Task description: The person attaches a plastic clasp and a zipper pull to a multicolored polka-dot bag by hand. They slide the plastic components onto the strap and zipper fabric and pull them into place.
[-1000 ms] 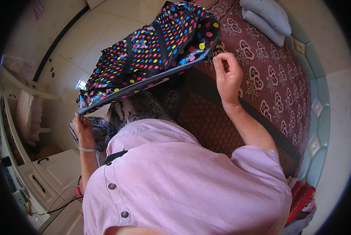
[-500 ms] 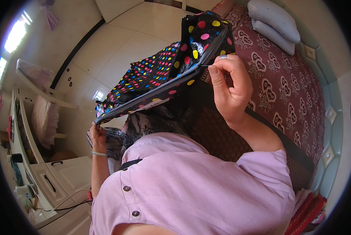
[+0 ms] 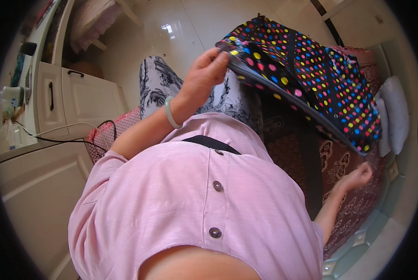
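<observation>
A black polka-dot bag [image 3: 311, 70] with a long grey zipper edge [image 3: 293, 98] stretches from the middle to the right of the head view. My left hand [image 3: 205, 74], with a pale bangle on its wrist, is closed on the bag's near-left corner at one end of the zipper edge. Just below the far right end of that edge is my right hand [image 3: 353, 178], its fingers curled shut. Whatever it pinches, if anything, is too small to make out.
Under the bag lies a bed with a dark red patterned cover [image 3: 332, 163] and a brown mat [image 3: 283, 151]. Grey pillows [image 3: 393, 114] rest at its far right by a padded headboard. White cabinets [image 3: 90, 93] and a dark cable [image 3: 55, 140] stand on the left.
The bag has swung to the right, its zipper edge now sloping down rightward. My left hand moved right and up with its corner; my right hand moved right and lower, following the zipper.
</observation>
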The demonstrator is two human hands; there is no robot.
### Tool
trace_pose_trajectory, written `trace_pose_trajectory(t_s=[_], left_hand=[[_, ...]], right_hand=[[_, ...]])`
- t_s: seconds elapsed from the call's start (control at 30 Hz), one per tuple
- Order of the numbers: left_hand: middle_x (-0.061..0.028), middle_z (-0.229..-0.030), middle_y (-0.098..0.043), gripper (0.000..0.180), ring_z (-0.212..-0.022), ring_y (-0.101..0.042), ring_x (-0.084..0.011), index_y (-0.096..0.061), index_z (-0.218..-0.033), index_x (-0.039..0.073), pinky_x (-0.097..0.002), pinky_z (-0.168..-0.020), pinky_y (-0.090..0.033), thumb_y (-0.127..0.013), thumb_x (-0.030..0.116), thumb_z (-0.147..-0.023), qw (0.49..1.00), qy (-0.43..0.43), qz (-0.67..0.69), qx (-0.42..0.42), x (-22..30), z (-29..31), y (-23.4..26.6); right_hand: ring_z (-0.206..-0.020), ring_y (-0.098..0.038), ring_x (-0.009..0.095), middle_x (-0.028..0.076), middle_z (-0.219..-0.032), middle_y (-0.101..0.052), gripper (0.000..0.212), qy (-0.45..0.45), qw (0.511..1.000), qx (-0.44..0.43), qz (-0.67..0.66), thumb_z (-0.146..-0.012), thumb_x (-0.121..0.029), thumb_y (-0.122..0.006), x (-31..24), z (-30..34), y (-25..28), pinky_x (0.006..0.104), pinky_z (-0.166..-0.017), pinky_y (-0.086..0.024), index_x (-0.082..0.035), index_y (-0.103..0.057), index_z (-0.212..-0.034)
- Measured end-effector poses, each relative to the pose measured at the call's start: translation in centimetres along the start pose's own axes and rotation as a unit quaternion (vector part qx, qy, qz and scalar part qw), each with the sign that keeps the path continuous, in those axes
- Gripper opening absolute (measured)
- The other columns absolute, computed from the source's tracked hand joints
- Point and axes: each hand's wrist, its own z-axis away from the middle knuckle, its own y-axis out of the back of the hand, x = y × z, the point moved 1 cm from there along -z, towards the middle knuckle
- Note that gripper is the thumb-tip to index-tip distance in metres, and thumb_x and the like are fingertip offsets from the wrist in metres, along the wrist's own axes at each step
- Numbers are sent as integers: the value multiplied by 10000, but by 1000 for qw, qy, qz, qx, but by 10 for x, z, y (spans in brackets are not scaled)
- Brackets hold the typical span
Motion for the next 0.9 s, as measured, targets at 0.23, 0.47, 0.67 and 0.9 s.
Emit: trace_pose_trajectory(t_s=[0.23, 0.47, 0.67, 0.9], left_hand=[[86, -671, -373, 179, -580, -299, -21, -568, -940, 76, -197, -501, -243, -543, 249, -978, 991, 64, -104, -48, -12, 17, -2], [77, -698, -455, 201, -629, -381, -13, -608, -929, 52, -190, -533, -313, -561, 245, -964, 983, 23, -179, -40, -10, 19, 10], [78, -706, -447, 206, -633, -381, -14, -595, -898, 35, -205, -521, -321, -585, 233, -951, 990, 56, -127, 32, -12, 19, 30], [33, -749, -508, 263, -607, -426, -43, -598, -1020, 51, -182, -525, -317, -521, 299, -983, 984, 150, 36, 91, -26, 27, 74]], right_hand=[[-878, -580, 115, 35, -944, -619, 109, 3, 947, -321, -23, -922, -64, -591, -11, 3, -12, 242, -779, -483, 4, -605, -1006], [-1068, -586, 248, 129, -1127, -612, 367, 295, 655, -635, -285, -789, -45, -723, -293, 131, -149, 315, -881, -469, 0, -596, -1130], [-857, -579, 116, 41, -937, -612, 297, 54, 518, -794, -313, -818, -50, -703, -301, 174, -215, 238, -748, -467, -2, -589, -1088], [-756, -547, 21, -27, -827, -613, 133, -70, 497, -813, -295, -884, -72, -641, -293, 221, -232, 174, -684, -435, 7, -602, -983]])
